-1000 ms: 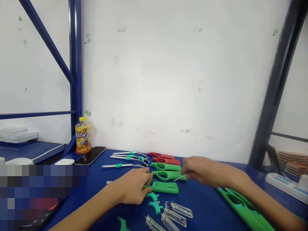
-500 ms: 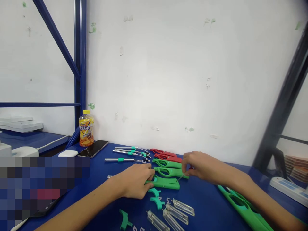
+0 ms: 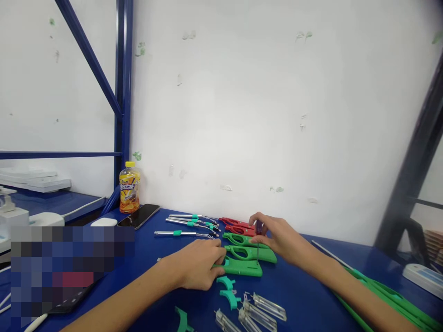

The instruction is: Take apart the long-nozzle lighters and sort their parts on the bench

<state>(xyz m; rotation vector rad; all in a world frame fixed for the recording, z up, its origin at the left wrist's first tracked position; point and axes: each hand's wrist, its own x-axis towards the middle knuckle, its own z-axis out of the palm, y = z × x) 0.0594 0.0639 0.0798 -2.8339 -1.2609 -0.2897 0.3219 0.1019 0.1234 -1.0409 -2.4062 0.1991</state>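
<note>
My left hand (image 3: 199,263) is closed on the near end of a green lighter casing (image 3: 244,268), pressing it against the blue table. My right hand (image 3: 277,234) grips a screwdriver (image 3: 258,227) by its dark handle. The thin shaft points straight down, its tip at the casing's right end; whether it sits in a screw I cannot tell. Just behind lie more green casings (image 3: 266,255) and red casings (image 3: 238,230). Teal triggers (image 3: 230,298) and clear fuel tanks (image 3: 270,306) are in front of my hands.
Metal lighter tubes (image 3: 180,233) with wires lie at the back left. A phone (image 3: 140,216) and a drink bottle (image 3: 129,189) stand near the blue rack post (image 3: 123,92). Long green lighters (image 3: 391,295) rest beneath my right forearm. A power strip (image 3: 424,279) is at far right.
The screwdriver has swung from slanted to upright, and my right hand has shifted left over the casing's end. My left hand keeps its hold. The view has turned slightly.
</note>
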